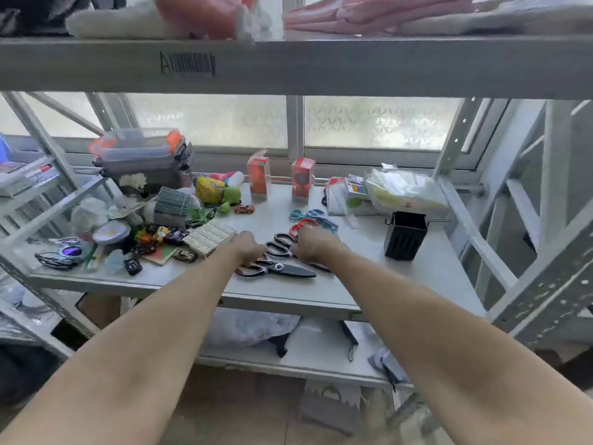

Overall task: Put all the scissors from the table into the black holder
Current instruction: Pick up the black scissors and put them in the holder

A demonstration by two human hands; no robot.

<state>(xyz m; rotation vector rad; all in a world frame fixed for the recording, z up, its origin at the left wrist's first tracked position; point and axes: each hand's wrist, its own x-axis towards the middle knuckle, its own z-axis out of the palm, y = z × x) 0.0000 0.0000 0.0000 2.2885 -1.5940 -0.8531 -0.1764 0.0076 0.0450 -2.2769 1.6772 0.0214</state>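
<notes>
Both hands, left hand (249, 248) and right hand (313, 247), rest curled, grip indeterminate, on black-handled steel scissors (277, 268), with the square black plastic holder (405, 236) standing apart on the grey metal table (369, 277).

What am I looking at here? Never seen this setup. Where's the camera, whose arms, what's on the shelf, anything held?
There is no machine here: a person works with bare hands, and the single picture comes from a wide-angle camera on their head, looking forward and down. The left hand and right hand both rest on a cluster of scissors on the grey shelf table. Nearest lie the large black scissors; a second black-handled pair sits between the hands, with red scissors and teal scissors behind. The black holder stands to the right and looks empty. Toy cars and boxes clutter the left. Nothing is lifted yet; whether either grip has closed is unclear.
</notes>
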